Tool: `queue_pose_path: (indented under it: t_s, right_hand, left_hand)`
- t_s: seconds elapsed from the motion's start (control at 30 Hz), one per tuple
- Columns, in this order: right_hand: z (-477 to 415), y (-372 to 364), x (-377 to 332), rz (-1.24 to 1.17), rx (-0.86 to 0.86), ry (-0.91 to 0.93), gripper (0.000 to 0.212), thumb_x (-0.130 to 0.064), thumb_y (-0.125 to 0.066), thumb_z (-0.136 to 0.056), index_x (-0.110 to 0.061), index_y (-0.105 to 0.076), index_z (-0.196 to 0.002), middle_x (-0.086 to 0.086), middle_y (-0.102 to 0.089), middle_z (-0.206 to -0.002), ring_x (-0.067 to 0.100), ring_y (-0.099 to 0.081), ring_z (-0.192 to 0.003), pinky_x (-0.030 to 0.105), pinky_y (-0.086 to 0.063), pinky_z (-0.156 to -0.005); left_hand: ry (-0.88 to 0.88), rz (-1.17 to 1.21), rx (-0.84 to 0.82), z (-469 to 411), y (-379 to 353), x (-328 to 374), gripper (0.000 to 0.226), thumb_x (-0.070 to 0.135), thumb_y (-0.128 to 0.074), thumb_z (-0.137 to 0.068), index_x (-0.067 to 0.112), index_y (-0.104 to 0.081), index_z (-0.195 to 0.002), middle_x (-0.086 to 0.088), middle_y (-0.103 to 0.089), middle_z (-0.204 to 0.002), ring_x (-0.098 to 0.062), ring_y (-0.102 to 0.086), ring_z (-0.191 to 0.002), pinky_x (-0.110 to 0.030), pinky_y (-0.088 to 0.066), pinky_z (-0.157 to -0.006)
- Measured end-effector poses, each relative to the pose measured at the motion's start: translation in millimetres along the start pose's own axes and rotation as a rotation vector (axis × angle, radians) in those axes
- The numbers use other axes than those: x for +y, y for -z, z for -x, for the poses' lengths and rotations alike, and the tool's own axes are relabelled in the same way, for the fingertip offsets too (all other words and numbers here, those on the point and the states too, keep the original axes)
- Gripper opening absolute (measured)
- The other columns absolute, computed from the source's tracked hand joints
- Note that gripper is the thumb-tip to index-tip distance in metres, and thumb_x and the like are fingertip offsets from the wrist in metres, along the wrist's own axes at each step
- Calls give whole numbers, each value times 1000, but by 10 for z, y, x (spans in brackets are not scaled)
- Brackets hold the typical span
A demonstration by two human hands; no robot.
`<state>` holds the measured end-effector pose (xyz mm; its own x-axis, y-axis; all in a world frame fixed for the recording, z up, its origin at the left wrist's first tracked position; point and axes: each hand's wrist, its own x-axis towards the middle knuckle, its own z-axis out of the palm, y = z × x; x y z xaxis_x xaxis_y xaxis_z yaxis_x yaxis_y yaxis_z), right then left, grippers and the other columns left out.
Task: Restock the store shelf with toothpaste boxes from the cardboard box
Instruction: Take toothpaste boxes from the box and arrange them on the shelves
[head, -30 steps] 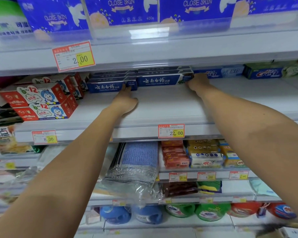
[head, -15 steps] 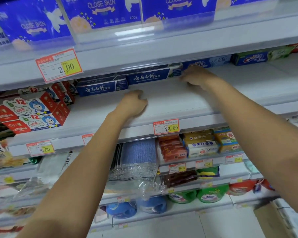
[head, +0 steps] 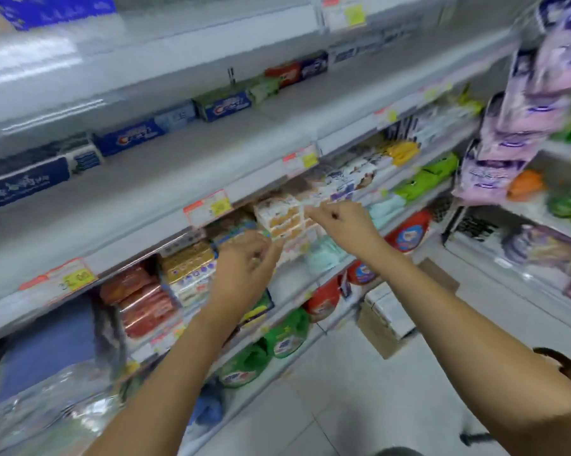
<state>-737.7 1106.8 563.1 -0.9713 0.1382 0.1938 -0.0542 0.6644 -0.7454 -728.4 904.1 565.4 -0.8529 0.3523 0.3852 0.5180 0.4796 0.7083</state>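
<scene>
Dark blue toothpaste boxes (head: 24,182) lie in a stack at the back left of the white shelf (head: 165,179). Blue Crest boxes (head: 129,138) and more toothpaste follow to the right. My left hand (head: 244,268) hangs in the air in front of the lower shelf, fingers loosely curled, holding nothing. My right hand (head: 343,222) is further right, fingers relaxed and pointing left, also holding nothing. The cardboard box (head: 386,317) stands on the floor at the foot of the shelving, to the right of my right arm. The picture is blurred by motion.
Soap packs (head: 185,268) and red packs (head: 142,304) fill the shelf below. Green and red detergent bags (head: 287,334) sit near the floor. Pink packs (head: 514,120) hang on the right rack. Price tags (head: 208,205) line the shelf edges. Grey tiled floor (head: 343,390) lies below.
Both hands have come off the toothpaste shelf and dropped in front of the lower shelves. The view has swung right and down, bringing the cardboard box and floor into sight.
</scene>
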Motion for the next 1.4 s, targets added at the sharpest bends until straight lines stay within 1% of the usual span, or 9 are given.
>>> queue_pose_path:
  t_s: [0.2, 0.4, 0.63, 0.7, 0.8, 1.0, 1.17, 1.33, 1.4]
  right_hand:
    - [649, 877, 1688, 45, -86, -523, 42, -37, -58, -92, -13, -37, -65, 4, -39, -60, 23, -42, -63, 34, -30, -56]
    - [1006, 1411, 2839, 162, -50, -704, 21, -2, -63, -80, -18, -49, -77, 22, -60, -111, 33, -52, -114, 28, -39, -78]
    - [836, 1284, 3784, 102, -73, -910, 31, 6, -48, -85, 2, -57, -114, 3, -43, -81, 37, -48, -113, 35, -46, -87]
    - [680, 1191, 4003, 74, -80, -986, 32, 0, -50, -88, -1, -55, -119, 4, -47, -85, 36, -49, -113, 33, -43, -88]
    - [465, 1011, 4340, -72, 19, -1151, 29, -10, -60, -85, -5, -54, -113, 17, -58, -110, 28, -54, -93, 30, -41, -76]
    - [296, 438, 5402, -444, 144, -1457, 35, -14, -69, -80, -12, -49, -109, 11, -58, -88, 25, -51, -74, 40, -47, -77]
    - [180, -74, 6068, -450, 40, -1577, 25, -16, -55, -90, -22, -46, -68, 3, -49, -78, 18, -45, -66, 31, -41, -75]
    - [193, -691, 6640, -554, 25, -1731, 19, -27, -68, -83, -10, -59, -82, 5, -56, -69, 17, -51, -62, 27, -42, -62]
    - [187, -855, 6784, -603, -1, -1808, 46, -41, -72, -75, -8, -62, -105, 7, -67, -91, 25, -63, -85, 32, -49, -81]
  left_hand:
    - [261, 33, -236, 62, -1536, 360, 37, 31, -63, -89, 11, -50, -60, -4, -49, -65, -14, -47, -61, -30, -36, -61]
    - [387, 21, -351, 18, -2588, 410, 27, 18, -72, -81, 16, -52, -62, 10, -46, -60, -2, -43, -54, -17, -31, -54]
    - [475, -40, -491, -395, -3409, -130, 20, 25, -69, -80, 28, -54, -68, -3, -58, -92, -21, -58, -90, -13, -35, -67]
    - [489, -31, -506, -596, -3696, -378, 21, 31, -69, -77, 34, -51, -67, -4, -60, -93, -23, -60, -91, -24, -44, -75]
    - [557, -38, -571, -895, -4096, -634, 17, 28, -71, -80, 25, -55, -84, -2, -54, -105, -20, -56, -96, -32, -47, -82]
    - [618, -105, -741, -1184, -5070, -1396, 39, 20, -70, -82, 9, -55, -116, -7, -48, -120, -19, -48, -110, -24, -36, -85]
    - [743, -118, -858, -1179, -5859, -2021, 56, 18, -74, -78, 6, -49, -127, -9, -49, -126, -24, -50, -117, -35, -42, -98]
    - [710, -216, -885, -1135, -6554, -2538, 53, 13, -69, -84, 2, -48, -131, -13, -51, -132, -27, -45, -124, -24, -30, -98]
    - [697, -239, -855, -1106, -6739, -2689, 46, 6, -66, -85, 2, -52, -128, -15, -53, -132, -27, -47, -124, -24, -30, -99]
